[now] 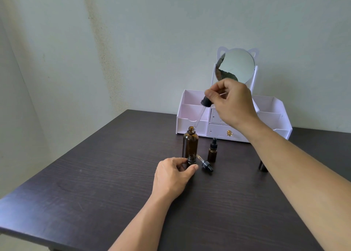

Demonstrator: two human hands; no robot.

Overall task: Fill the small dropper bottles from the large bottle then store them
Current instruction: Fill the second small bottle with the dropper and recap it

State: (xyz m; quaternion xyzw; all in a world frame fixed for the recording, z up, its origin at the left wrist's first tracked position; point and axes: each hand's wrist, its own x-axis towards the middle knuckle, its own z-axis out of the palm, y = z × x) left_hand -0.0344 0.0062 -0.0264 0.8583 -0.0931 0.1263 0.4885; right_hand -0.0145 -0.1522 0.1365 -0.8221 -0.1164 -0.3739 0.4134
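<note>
large amber bottle (190, 143), uncapped, upright near tabletop (95, 174) centre. long dropper (201, 112) pinched at its black collar by right hand (230, 102); glass tube slanted down toward 7 o'clock, tip at or just inside the large bottle's mouth, exact depth not discernible. right grip narrow, thumb and fingertips closed on the dropper's top.

small open bottle (191, 160) at 6 o'clock of the large bottle, just in front of it and touching or nearly so; held at its base by left hand (173, 176), thumb and fingers curled round it. left grip closed on this bottle, steadying it.

small dropper cap (206, 164) lying on its side at 3 o'clock of the held bottle, pipette pointing toward 10 o'clock. capped small bottle (212, 151) upright at 3 o'clock of the large bottle. dark object (263, 166) partly hidden behind the right forearm, identity unclear.

white organiser (191, 110) with round mirror (237, 65) at 12 o'clock, against the wall.

handling, judged: glass throughout, hence rigid, smooth, breakable; small bottles light and easily toppled, best held low round the body. pipette tube thin and brittle, best taken by collar or bulb only, never the tube.
</note>
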